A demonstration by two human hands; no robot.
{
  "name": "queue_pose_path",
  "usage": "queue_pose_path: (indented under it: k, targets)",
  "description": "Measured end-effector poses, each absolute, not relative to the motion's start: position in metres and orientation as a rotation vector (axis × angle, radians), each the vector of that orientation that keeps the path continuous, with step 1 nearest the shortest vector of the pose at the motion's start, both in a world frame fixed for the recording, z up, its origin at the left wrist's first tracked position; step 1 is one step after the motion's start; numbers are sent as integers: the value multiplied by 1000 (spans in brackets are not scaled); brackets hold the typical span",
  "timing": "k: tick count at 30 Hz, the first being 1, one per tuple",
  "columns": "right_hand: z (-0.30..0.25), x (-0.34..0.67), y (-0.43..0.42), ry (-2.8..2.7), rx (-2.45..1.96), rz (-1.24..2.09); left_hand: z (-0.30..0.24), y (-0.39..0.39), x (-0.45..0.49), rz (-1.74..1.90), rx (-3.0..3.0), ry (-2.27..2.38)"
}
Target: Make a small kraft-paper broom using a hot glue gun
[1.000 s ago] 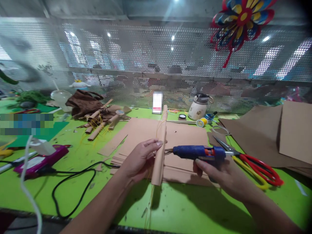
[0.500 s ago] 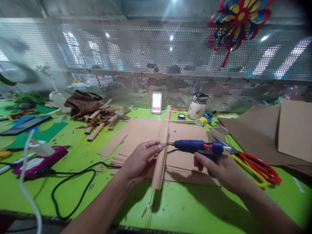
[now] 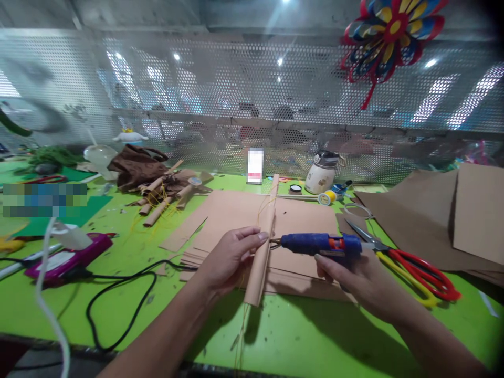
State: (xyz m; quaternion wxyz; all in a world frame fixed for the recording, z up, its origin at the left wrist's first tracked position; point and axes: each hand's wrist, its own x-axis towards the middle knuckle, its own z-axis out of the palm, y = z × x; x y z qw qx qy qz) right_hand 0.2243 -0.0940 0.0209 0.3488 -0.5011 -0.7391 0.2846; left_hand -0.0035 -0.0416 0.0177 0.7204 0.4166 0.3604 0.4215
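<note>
My left hand (image 3: 232,257) pinches a rolled brown paper tube (image 3: 259,273) between thumb and fingers, tilted slightly over the table. Thin yellow string (image 3: 241,336) hangs from the tube's near end, and more shows at its far part. In my right hand (image 3: 358,278) is a blue hot glue gun (image 3: 321,244), its fingers wrapped round the handle. The gun's nozzle points left at the tube's side, close to my left thumb; whether it touches cannot be made out. Below lie stacked sheets of brown paper (image 3: 224,210).
Scissors (image 3: 413,273) with red and yellow handles lie right, beside dark brown paper (image 3: 409,215). A yellow thread spool (image 3: 326,198) and a white jar (image 3: 321,173) stand behind. Finished paper rolls (image 3: 157,210) lie left, near a purple power strip (image 3: 66,260) and black cord (image 3: 118,278).
The glue gun's nozzle has dropped slightly along the tube's side. My left hand keeps its hold on the tube. The whole view has shifted a little.
</note>
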Motion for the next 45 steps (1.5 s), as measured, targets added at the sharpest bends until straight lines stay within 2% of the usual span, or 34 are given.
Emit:
queue_pose_path:
  k: [19,29,45]
  targets:
    - [23,224,-96,-1894,-1313,743,14,-40,-5,921,951,793]
    - [21,224,-99,-1827,-1248,924,10,-37,-7,901,986,759]
    - [15,230,-104,-1944,-1266,982,9,-35,-7,897,953,771]
